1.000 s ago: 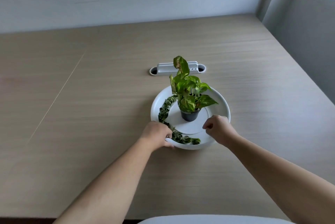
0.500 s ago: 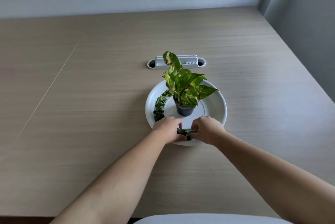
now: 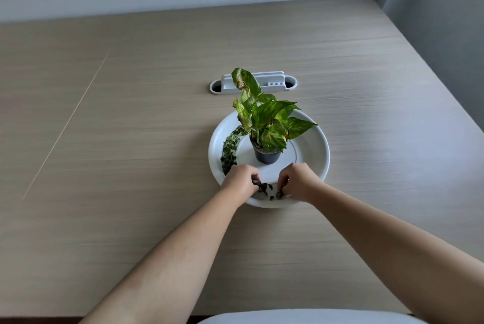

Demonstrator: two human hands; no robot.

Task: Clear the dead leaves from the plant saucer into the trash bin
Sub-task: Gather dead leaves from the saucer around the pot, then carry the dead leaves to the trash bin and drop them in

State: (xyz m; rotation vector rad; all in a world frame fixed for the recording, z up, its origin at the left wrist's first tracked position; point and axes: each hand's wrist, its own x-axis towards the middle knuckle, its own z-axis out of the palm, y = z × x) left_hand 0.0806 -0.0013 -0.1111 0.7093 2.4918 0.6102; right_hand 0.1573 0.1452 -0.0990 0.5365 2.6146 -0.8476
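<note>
white saucer, black pot, dark leaves

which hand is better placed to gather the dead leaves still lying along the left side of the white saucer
Left. The left hand sits right at the near end of the dark dead-leaf strip curving up the round white saucer's left side. The right hand would have to cross the black pot.

Bare table surrounds the saucer; plant blocks its centre, cable grommet sits behind.
</note>
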